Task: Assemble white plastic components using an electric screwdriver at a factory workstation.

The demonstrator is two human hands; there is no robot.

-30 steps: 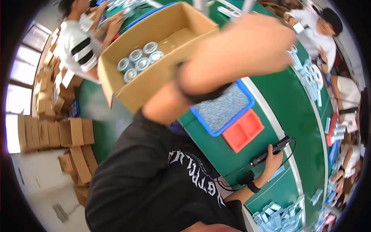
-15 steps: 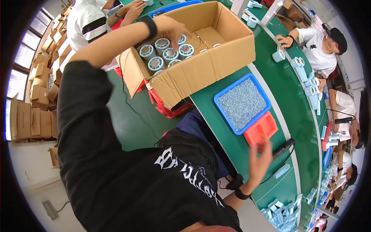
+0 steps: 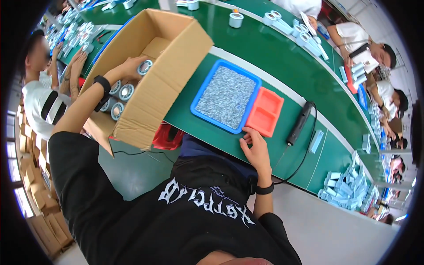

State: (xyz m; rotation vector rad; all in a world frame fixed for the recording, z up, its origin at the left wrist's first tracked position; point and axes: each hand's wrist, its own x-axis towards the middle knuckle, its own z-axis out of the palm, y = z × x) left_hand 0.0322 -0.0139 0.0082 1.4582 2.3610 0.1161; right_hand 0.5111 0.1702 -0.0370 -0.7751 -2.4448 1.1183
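My left hand [image 3: 129, 68] reaches into the large cardboard box [image 3: 150, 106]. Its fingers are closed on a light-blue round housing [image 3: 144, 67] with a ringed, slotted end, held near the box's right wall. Below the hand, several more such housings [image 3: 126, 92] stand in the box, partly hidden by my arm and the wall. My right hand [image 3: 255, 148] is at the near edge of the blue tray [image 3: 196, 112] full of small silvery pieces, beside the red divided tray [image 3: 265, 112]. Its fingers are loosely bent and apart, with nothing seen in them.
A black electric screwdriver [image 3: 300, 123] with a cord lies right of the trays, beside a pale-blue strip part [image 3: 316, 141]. A heap of pale-blue parts [image 3: 346, 183] sits farther right. Co-workers sit along the green bench [image 3: 247, 48], and one person [image 3: 42, 99] is left of the box.
My left hand, earlier over the housings, now has one in its grasp toward the box's right wall. My right hand has come to the trays' near edge. The whole view has turned.
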